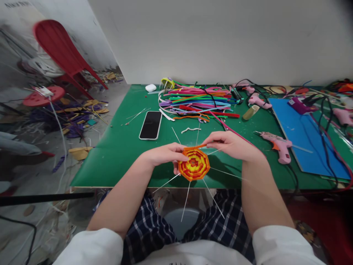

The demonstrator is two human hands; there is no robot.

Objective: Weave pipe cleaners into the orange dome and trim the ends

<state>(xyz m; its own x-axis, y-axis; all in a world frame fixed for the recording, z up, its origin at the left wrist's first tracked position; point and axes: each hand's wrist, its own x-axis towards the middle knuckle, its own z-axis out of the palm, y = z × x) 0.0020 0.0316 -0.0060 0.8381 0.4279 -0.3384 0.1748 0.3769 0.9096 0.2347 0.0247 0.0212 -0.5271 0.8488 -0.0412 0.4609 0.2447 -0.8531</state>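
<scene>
A woven disc (pixel 194 164) in rings of orange, red and yellow is held over the table's front edge. Several thin white spokes stick out from it all round. My left hand (pixel 171 154) grips the disc's left side, thumb on its face and fingers behind. In my right hand (pixel 226 143) the fingertips pinch the end of an orange pipe cleaner (pixel 195 147), which runs along the disc's top edge. A short white twisted piece (pixel 191 129) lies on the table just beyond the disc.
On the green table (pixel 121 147) are a phone (pixel 150 125), a heap of coloured pipe cleaners (pixel 195 99) and a white case (pixel 150 88). To the right, a pink glue gun (pixel 278 145) lies by a blue board (pixel 300 136) with cables. A red chair (pixel 59 46) stands left.
</scene>
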